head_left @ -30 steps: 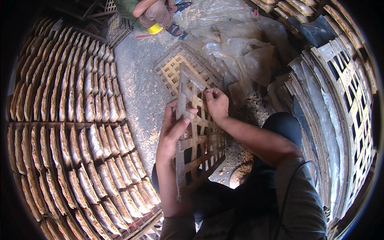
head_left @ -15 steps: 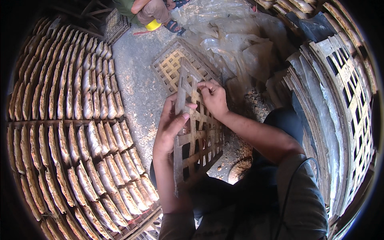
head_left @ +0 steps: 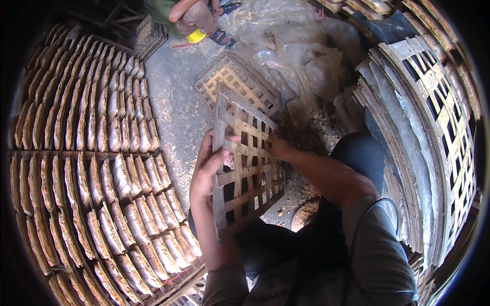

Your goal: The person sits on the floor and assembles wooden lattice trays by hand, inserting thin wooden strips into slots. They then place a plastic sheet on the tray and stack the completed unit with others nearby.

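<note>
A: Item one, what do we hold?

B: A woven bamboo lattice frame, tilted up on edge between our hands. Our left hand grips its left rail, thumb hooked over the front slat, fingers curled behind. Our right hand sits behind the frame's right side; the slats hide its fingers, so we cannot tell whether they pinch or lie flat.

A: Item two, beyond the hands?

B: A second lattice frame lying flat on the ground just past the held one. To its right, crumpled clear plastic sheeting.

A: Left of our left hand?

B: Large racks covered with close rows of pale, oblong flat pieces standing overlapped.

A: Right of our right hand?

B: A stack of lattice frames leaning on edge, grey sheets between them.

A: Surface and surroundings?

B: Bare grey concrete floor with crumbly debris near our right hand. Far ahead, another person crouches in sandals, a yellow band at the leg.
</note>
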{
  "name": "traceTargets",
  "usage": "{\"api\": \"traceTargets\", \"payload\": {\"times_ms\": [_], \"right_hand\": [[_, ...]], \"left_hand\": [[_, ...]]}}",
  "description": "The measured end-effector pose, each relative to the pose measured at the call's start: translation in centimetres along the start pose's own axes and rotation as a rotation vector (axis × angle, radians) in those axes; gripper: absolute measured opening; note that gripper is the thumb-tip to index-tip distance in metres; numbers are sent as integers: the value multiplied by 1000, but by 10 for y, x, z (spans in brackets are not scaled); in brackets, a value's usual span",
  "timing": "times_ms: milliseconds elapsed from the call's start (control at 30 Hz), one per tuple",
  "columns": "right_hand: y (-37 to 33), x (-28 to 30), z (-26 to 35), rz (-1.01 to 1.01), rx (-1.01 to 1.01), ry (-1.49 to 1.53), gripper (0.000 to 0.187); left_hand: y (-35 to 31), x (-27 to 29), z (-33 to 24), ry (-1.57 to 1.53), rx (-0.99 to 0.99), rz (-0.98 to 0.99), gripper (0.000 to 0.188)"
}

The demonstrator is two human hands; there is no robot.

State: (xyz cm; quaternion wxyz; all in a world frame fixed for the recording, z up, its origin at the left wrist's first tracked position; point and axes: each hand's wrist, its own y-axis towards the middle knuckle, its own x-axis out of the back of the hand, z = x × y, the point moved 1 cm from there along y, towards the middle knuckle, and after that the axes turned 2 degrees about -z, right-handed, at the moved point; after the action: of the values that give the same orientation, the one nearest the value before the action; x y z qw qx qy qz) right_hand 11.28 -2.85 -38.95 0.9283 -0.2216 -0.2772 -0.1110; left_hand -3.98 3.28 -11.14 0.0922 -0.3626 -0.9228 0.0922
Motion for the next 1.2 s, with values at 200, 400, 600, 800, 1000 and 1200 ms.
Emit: {"api": "traceTargets", "payload": {"times_ms": [200, 400, 600, 800, 1000, 1200], "right_hand": [[32, -11, -14, -161, -103, 256, 51], [55, -33, 1, -251, -256, 298, 43], [46, -13, 30, -273, -248, 320, 35], [56, 7, -17, -459, -347, 404, 29], [61, -31, -43, -88, -169, -22, 31], [61, -54, -43, -165, -96, 237, 31]], "left_hand": [[-7, 5, 1, 45, 8, -4, 64], [-6, 11, 1, 41, -18, 24, 59], [-3, 19, 4, 21, 0, 24, 58], [-5, 19, -7, -50, 78, -95, 56], [-9, 38, 11, -4, 65, -124, 52], [-8, 42, 11, -24, 118, -131, 50]]}}
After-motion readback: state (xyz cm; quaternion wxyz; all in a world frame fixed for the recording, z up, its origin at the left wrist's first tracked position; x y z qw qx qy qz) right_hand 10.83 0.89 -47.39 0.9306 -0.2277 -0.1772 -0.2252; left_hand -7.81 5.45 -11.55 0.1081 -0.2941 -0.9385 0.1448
